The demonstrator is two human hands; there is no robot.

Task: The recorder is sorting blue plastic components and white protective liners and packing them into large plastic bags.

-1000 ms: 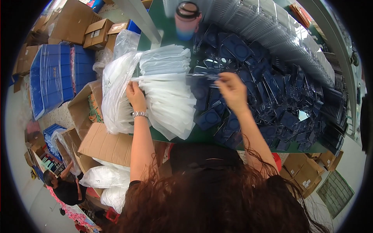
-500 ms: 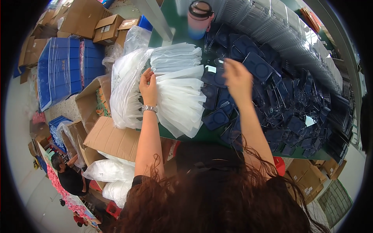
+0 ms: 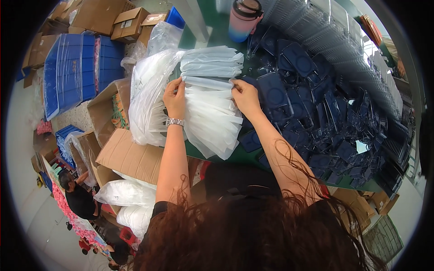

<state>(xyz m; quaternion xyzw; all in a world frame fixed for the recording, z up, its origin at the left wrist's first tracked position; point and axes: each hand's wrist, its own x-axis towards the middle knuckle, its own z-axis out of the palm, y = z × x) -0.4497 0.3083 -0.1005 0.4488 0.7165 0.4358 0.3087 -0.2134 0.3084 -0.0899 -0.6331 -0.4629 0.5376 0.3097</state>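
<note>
Between my two hands lies a frosted plastic sleeve (image 3: 208, 83), on top of a fanned pile of white translucent sleeves (image 3: 210, 119). My left hand (image 3: 175, 97) pinches its left end between thumb and fingertips; a metal-band watch circles that wrist. At the right end, my right hand (image 3: 247, 96) closes on the sleeve's edge. Just beyond sits a row of bluish-white sleeves (image 3: 211, 62), laid side by side. To the right of my right hand, dark blue phone cases (image 3: 273, 90) with ring marks lie heaped. Whether the pinched sleeve holds anything cannot be made out.
A large clear bag (image 3: 151, 101) of white sleeves lies left of the pile. A pink-and-blue tumbler (image 3: 243, 22) stands at the back, beside stacked clear plastic trays (image 3: 343, 45). An open cardboard box (image 3: 131, 153) and blue crates (image 3: 68, 74) are at left. A person (image 3: 81, 196) works at lower left.
My right hand has come left from above the phone cases to the sleeve and pinched its right end. My left hand stays at the left end. The view has shifted slightly.
</note>
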